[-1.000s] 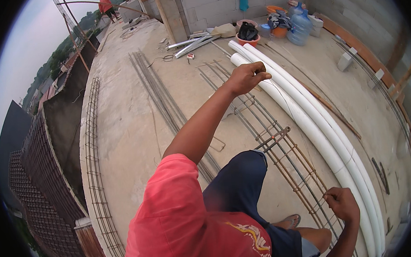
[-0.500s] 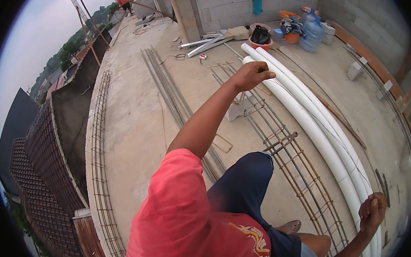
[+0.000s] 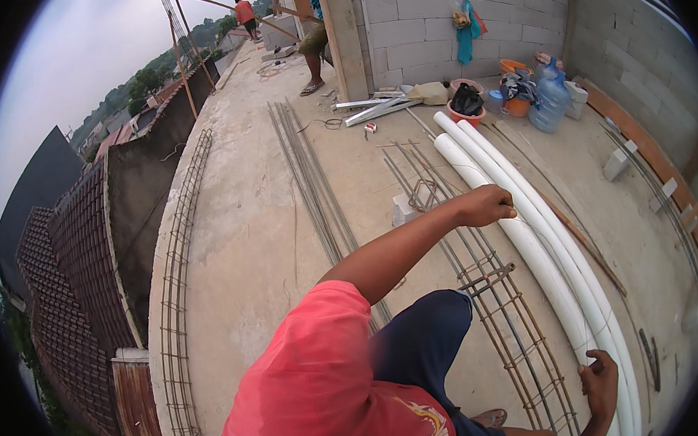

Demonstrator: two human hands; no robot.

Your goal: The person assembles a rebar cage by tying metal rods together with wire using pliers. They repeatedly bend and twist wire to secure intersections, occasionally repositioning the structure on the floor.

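My left hand [image 3: 486, 206] is closed in a pinch on a thin, dark wire [image 3: 598, 294], above the white pipes [image 3: 551, 281]. The wire curves loosely over the pipes toward my right hand [image 3: 600, 384]. That hand is at the near end of the pipes, thumb and forefinger bent together at the wire. Several long white pipes lie side by side on my right. Left of them lies a rebar cage [image 3: 524, 343] of long rods and square ties, with a rusty bar [image 3: 487, 278] across it. My left forearm passes over the cage's far part.
Loose rods [image 3: 306, 177] lie on the concrete floor; another rebar cage [image 3: 178, 268] runs along the left roof edge. Water jugs [image 3: 550, 103], tubs [image 3: 465, 105] and metal profiles [image 3: 378, 108] stand or lie by the block wall. One person [image 3: 246, 16] is far off; another [image 3: 316, 52] is partly behind a post.
The view has swung left and up. My left hand has come nearer to my right hand, and the wire hangs slacker. A second person's leg now shows beside the post.
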